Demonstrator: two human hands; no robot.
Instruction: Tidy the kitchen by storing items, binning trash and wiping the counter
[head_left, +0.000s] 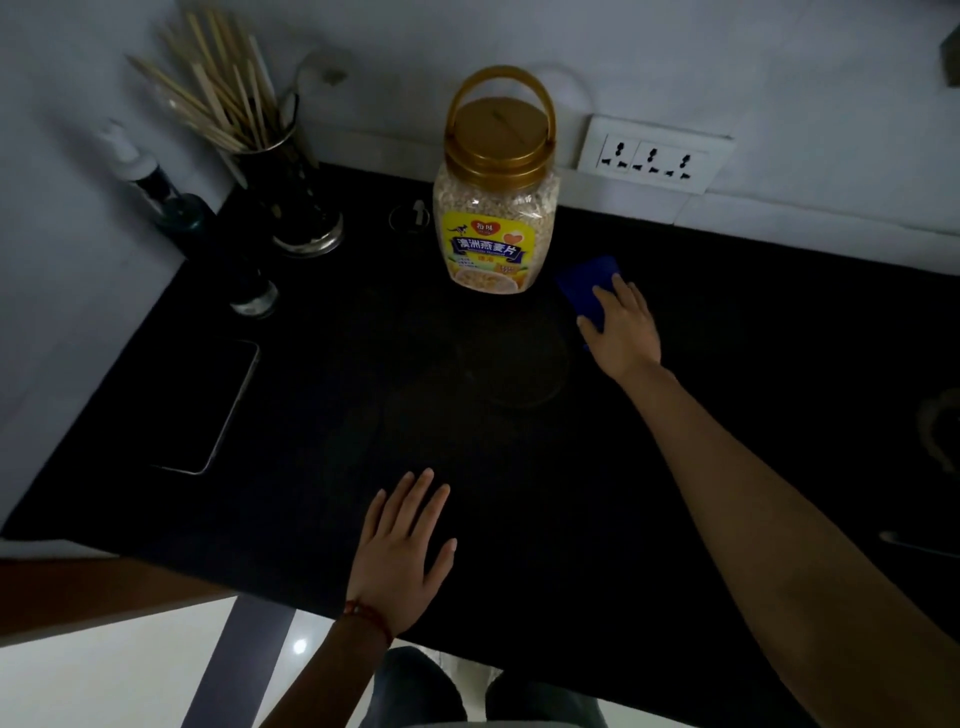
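A black counter (519, 493) fills the view. On it, my right hand (621, 327) presses flat on a blue cloth (589, 283), just right of a clear oat jar (496, 208) with a gold lid and handle. The cloth pokes out beyond my fingertips and touches the counter. My left hand (408, 540) rests palm down near the front edge, fingers spread, holding nothing. A red thread band circles that wrist.
A holder full of chopsticks (270, 166) stands at the back left, beside two dark bottles (176, 202). A phone (213, 405) lies flat at the left edge. Wall sockets (649, 156) sit behind the jar. A small ring-shaped object (410, 218) lies left of the jar.
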